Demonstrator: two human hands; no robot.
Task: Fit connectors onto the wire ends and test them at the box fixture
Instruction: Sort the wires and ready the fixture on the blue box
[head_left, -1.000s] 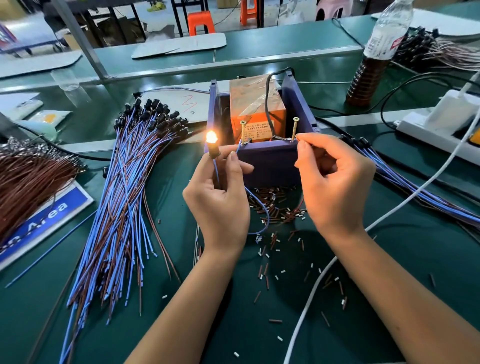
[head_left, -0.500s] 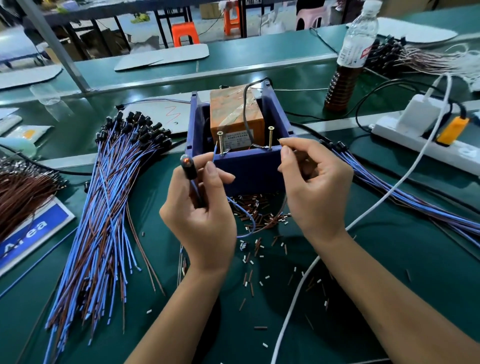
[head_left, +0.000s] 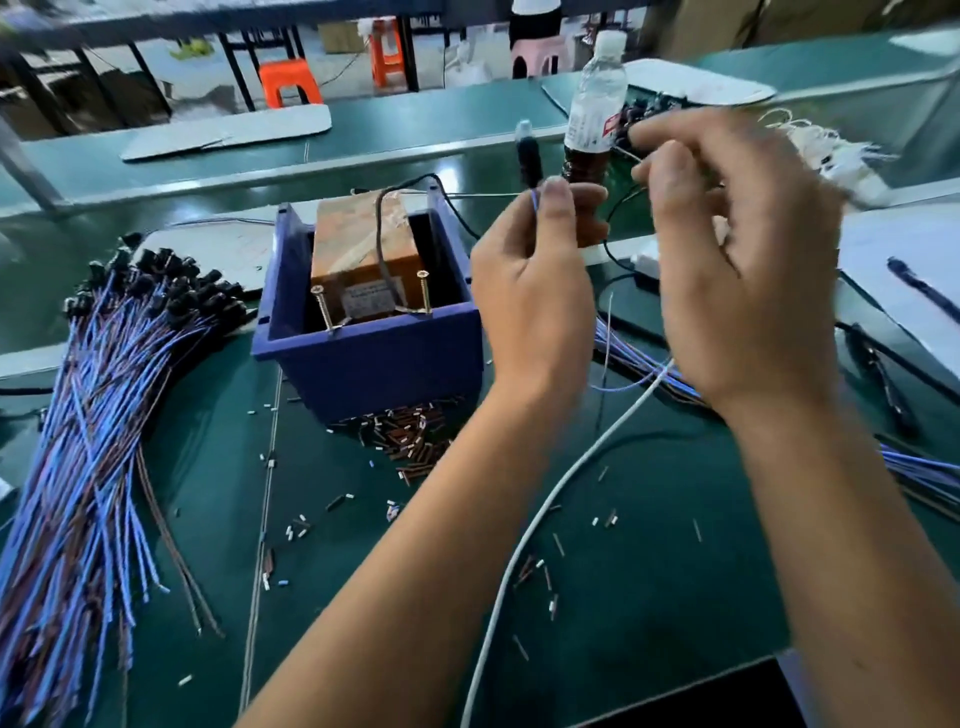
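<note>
My left hand (head_left: 535, 291) pinches a blue wire just below its black lamp connector (head_left: 527, 153), which stands upright and unlit, to the right of the blue box fixture (head_left: 374, 358). My right hand (head_left: 737, 260) is raised beside it with fingers curled, pinching a thin wire end near its thumb; it is blurred. The wire (head_left: 623, 384) loops down between both hands. Inside the box sits an orange transformer (head_left: 358, 249) with two upright brass screws (head_left: 425, 291) at its front.
A big bundle of blue and brown wires with black connectors (head_left: 104, 415) lies at the left. More blue wires (head_left: 914, 467) lie at the right. Cut sleeve bits (head_left: 410, 436) litter the green mat. A bottle (head_left: 592, 130) stands behind my hands; a white cable (head_left: 519, 561) crosses the mat.
The lamp has gone out. Both hands lifted off the box's screws and swung right and up with the wire. The view shifted right too.
</note>
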